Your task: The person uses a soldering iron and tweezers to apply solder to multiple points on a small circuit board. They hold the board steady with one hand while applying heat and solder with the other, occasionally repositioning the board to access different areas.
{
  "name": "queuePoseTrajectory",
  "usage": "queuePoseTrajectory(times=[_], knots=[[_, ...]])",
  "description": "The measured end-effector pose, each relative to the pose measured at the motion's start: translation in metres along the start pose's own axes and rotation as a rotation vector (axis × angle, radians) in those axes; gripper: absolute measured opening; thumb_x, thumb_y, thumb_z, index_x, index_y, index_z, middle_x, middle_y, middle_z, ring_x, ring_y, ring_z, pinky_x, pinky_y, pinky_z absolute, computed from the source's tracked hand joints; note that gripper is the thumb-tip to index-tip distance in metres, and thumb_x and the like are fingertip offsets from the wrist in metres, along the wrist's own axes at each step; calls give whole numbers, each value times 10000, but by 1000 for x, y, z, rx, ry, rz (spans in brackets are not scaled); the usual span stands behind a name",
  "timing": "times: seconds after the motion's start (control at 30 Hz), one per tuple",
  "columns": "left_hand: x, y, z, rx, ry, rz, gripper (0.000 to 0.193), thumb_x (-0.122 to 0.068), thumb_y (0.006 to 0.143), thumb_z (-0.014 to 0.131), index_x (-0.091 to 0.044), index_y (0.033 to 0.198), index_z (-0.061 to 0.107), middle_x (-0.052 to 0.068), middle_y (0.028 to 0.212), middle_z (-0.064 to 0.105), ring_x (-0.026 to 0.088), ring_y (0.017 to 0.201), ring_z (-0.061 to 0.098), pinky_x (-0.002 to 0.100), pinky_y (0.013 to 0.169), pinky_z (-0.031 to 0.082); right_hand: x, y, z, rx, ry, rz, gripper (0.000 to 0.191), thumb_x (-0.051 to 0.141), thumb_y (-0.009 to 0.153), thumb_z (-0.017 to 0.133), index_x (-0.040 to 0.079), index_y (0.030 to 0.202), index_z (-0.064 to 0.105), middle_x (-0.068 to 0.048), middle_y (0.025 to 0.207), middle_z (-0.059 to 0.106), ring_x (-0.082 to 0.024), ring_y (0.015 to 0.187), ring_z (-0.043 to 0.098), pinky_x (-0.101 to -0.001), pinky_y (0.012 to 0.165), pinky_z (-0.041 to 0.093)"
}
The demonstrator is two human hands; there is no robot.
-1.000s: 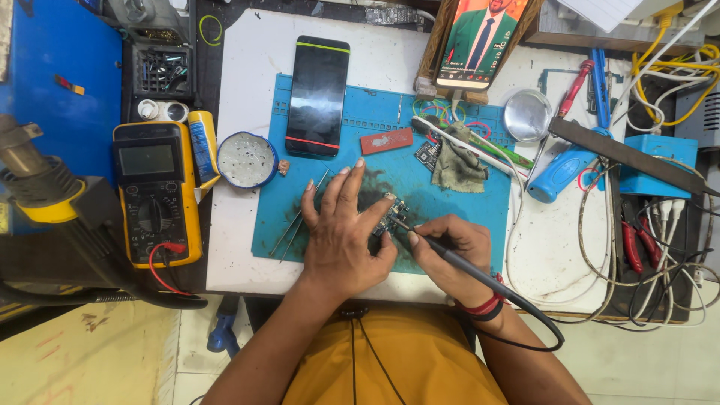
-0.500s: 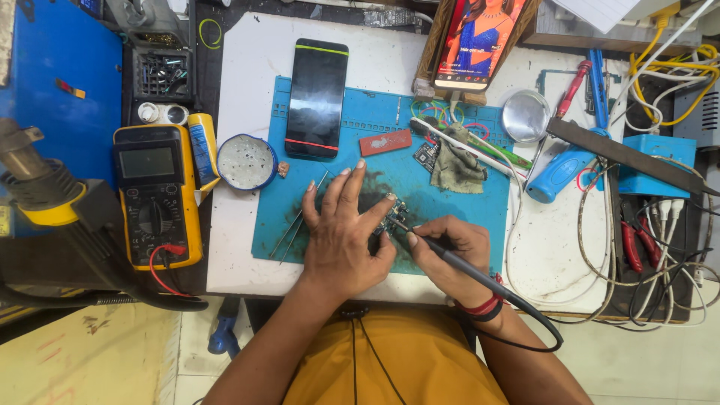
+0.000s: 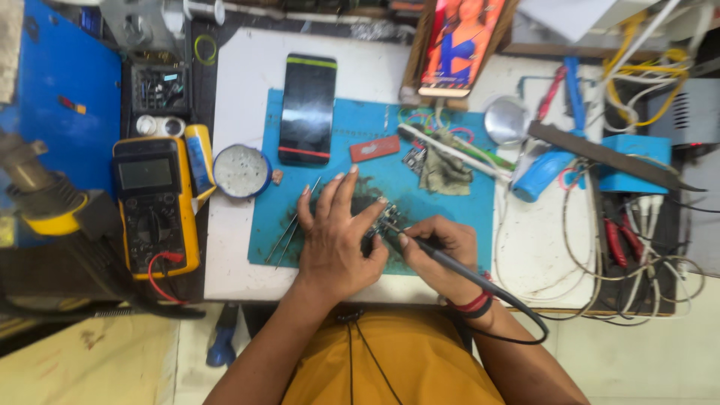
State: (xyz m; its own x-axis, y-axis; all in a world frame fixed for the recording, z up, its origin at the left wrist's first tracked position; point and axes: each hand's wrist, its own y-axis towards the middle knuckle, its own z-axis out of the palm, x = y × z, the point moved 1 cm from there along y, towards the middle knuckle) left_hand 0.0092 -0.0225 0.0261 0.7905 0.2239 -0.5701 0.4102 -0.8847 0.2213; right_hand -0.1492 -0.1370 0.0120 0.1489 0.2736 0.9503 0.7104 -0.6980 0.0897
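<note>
At a cluttered repair bench, a person's left hand [image 3: 337, 236] lies flat, fingers spread, pinning a small circuit board [image 3: 382, 223] to the blue work mat [image 3: 450, 217]. The right hand [image 3: 442, 251] is curled closed around a soldering iron [image 3: 439, 255], pen-fashion, its tip meeting the board's edge. Soldering appears under way rather than finished. A dark smartphone [image 3: 307, 109] waits above; a yellow multimeter [image 3: 154, 206] sits unused at left.
</note>
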Motion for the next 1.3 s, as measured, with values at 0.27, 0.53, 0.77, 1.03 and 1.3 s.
queuePoseTrajectory(times=[0.27,0.53,0.77,1.03,1.3], knots=[[-2,4,-2,-73,-10,0,585,-234,681,734,-63,1233,646,253,1525,408,394,1429,346,650,1181,104,-7,2,2,-53,106,50,74,43,890,726,-3,865,673,8,641,657,-11,581,522,-218,487,412],[0,-3,1,-87,69,-45,565,-377,725,765,-56,1165,614,200,1419,481,356,1393,359,627,1174,71,19,-1,-42,-165,-495,271,135,158,843,762,25,835,741,-44,594,677,-99,521,644,-277,517,488],[-1,-2,4,-107,112,-26,626,-474,733,784,-48,1168,640,187,1375,525,332,1369,393,629,1174,68,50,26,-70,-349,45,-197,103,138,981,704,40,968,675,-56,857,688,-120,742,625,-274,672,507],[3,-7,9,-86,116,-26,607,-495,773,778,-55,1175,665,179,1366,548,334,1367,418,633,1183,79,98,95,-158,-648,120,-715,102,32,1214,659,-19,1286,608,-126,983,620,-220,797,599,-307,690,485],[10,-16,1,-157,59,89,461,-361,805,791,-79,1149,668,165,1380,547,329,1333,457,629,1191,162,1,6,-16,-200,125,18,177,99,978,677,-14,1113,686,-51,895,731,-72,773,652,-232,694,536]])
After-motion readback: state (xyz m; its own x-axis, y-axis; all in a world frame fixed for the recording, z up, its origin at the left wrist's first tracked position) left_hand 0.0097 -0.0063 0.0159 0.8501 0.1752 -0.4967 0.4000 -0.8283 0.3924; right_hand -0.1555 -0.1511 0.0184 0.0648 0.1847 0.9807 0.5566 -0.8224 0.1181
